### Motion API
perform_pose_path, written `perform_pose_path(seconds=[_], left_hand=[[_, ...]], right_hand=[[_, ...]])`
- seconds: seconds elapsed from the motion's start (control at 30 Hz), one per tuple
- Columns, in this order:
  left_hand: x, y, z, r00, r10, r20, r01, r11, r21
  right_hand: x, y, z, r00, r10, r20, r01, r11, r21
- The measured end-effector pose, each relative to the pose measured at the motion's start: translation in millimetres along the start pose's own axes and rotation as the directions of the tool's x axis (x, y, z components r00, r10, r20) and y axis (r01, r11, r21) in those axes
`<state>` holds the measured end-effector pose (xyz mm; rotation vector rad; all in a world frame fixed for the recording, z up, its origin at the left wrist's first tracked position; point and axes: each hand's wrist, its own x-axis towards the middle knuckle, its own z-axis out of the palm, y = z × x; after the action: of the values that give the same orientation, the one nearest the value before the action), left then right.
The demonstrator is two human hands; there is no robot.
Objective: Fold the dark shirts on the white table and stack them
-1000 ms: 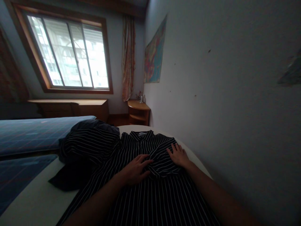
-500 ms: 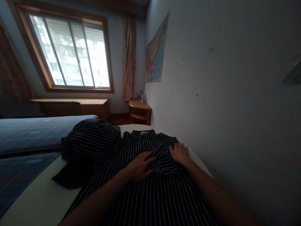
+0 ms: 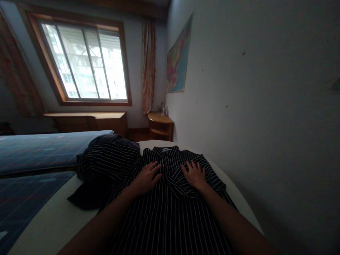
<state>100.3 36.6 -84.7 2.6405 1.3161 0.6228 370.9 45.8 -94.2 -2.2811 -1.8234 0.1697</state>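
Observation:
A black shirt with white stripes (image 3: pixel 170 212) lies spread out, its collar at the far end. One sleeve (image 3: pixel 177 186) is folded across the front on the right. My left hand (image 3: pixel 146 178) rests on the left side of the shirt's chest, fingers stretched out. My right hand (image 3: pixel 194 175) lies with spread fingers over the folded sleeve. Neither hand grips the cloth. On the left, the other striped sleeve (image 3: pixel 111 156) lies over a heap of dark clothing (image 3: pixel 91 194).
Beneath the clothes is a pale round table (image 3: pixel 53 226). A blue checked mattress (image 3: pixel 53 148) stands to the left, and a white wall (image 3: pixel 252 124) rises close on the right. Farther off are a desk (image 3: pixel 106 115), a corner shelf (image 3: pixel 160 118) and a window.
My left hand has moved left, off the folded sleeve onto the chest. My right hand has shifted left onto the sleeve. The view has turned slightly to the left.

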Motion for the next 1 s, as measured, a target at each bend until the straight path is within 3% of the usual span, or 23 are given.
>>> perform_pose_path(seconds=[0.1,0.2,0.37,0.53,0.7,1.0], left_hand=[[-12,-10,0.5,0.999,0.01,0.034,-0.01,1.0,0.012],[-20,-4,2.2,0.993,0.087,0.084,-0.089,0.996,0.02],[-21,37,-3.8,0.957,0.264,0.122,-0.261,0.965,-0.038],[-20,86,0.8,0.867,0.446,0.222,-0.417,0.894,-0.166],[-17,109,18.1,0.859,0.447,0.249,-0.405,0.891,-0.203],[3,118,43.8,0.881,0.419,0.219,-0.38,0.903,-0.199]], right_hand=[[3,10,-3,0.999,-0.02,-0.034,0.02,1.0,0.009],[8,17,-6,0.998,-0.013,-0.065,0.011,1.0,-0.028],[11,24,-4,0.998,-0.015,-0.065,0.011,0.999,-0.051],[15,33,-3,0.998,-0.034,-0.045,0.031,0.998,-0.06],[21,42,-6,0.998,-0.065,-0.022,0.063,0.994,-0.085],[45,63,-5,0.996,-0.086,-0.022,0.083,0.99,-0.114]])
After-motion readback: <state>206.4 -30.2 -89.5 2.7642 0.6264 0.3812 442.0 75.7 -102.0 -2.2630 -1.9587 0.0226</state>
